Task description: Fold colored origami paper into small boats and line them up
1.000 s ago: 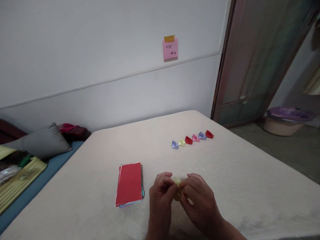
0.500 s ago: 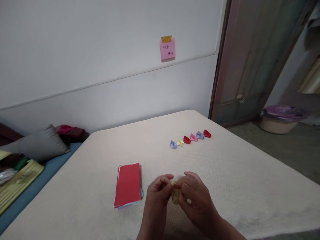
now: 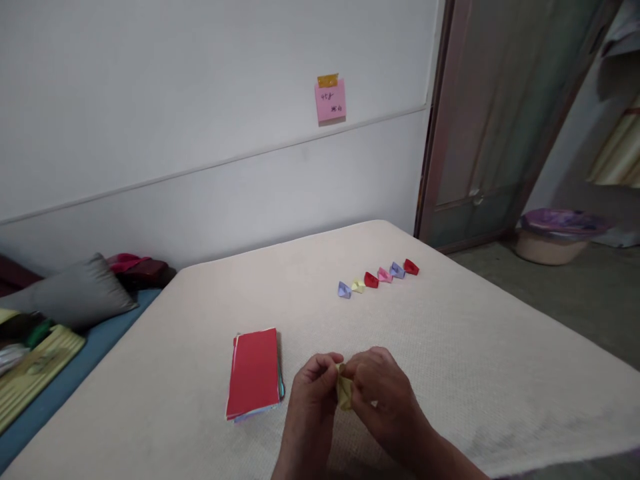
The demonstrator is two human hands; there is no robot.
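A small piece of folded yellow paper (image 3: 345,392) is pinched between both hands above the near part of the covered table. My left hand (image 3: 316,387) grips its left edge between thumb and fingers. From the right, my right hand (image 3: 381,390) closes on the paper with bent fingers; the exact fingertip contact is partly hidden. Farther back, several folded paper boats stand in a slanting row, among them a blue one (image 3: 344,289), a pale yellow one (image 3: 358,286) and a red one (image 3: 371,280). Left of my hands lies a stack of coloured paper (image 3: 254,373), red on top.
A cream cloth (image 3: 210,313) covers the table, whose far edge meets a white wall with a pink note (image 3: 331,100). At left are a grey pillow (image 3: 75,293) and a yellow slatted item (image 3: 43,363). A lined basin (image 3: 553,240) stands on the floor at right.
The fingers of my right hand have shifted slightly on the yellow paper, and more of its surface shows now. The whole view has moved a little; the boats and stack stay put.
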